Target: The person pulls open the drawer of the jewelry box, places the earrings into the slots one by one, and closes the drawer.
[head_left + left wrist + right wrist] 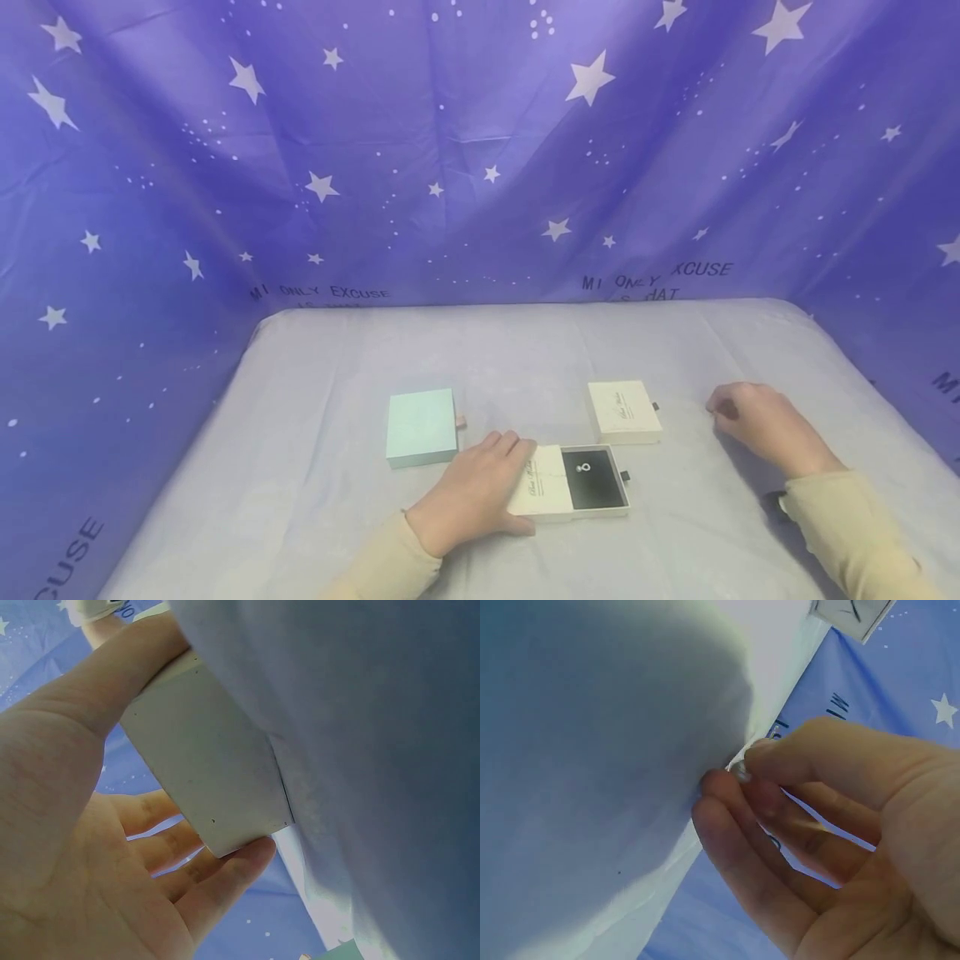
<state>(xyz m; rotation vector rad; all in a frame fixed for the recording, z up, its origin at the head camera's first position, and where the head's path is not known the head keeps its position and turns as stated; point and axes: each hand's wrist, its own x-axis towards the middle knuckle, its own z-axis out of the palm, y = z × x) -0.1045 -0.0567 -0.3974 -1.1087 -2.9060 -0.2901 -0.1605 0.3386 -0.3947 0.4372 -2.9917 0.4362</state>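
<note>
My left hand (480,486) grips a cream jewelry box (551,483) from its left side, thumb at the near edge and fingers at the far edge. In the left wrist view the box's end wall (202,757) sits between thumb and fingers. The box's drawer (617,507) is slid out to the right, showing a black pad (600,493) with a small silvery piece of jewelry (582,468) on it. Off to the right, my right hand (765,421) pinches a small shiny silvery piece of jewelry (741,771) between thumb and fingertips, mostly covered by them.
A closed cream box (624,412) with a dark pull tab lies behind the open one. To the left is a mint-green box (422,425) with a pinkish tab. Everything lies on a pale cloth-covered table (300,500), before a purple star-patterned curtain (450,125).
</note>
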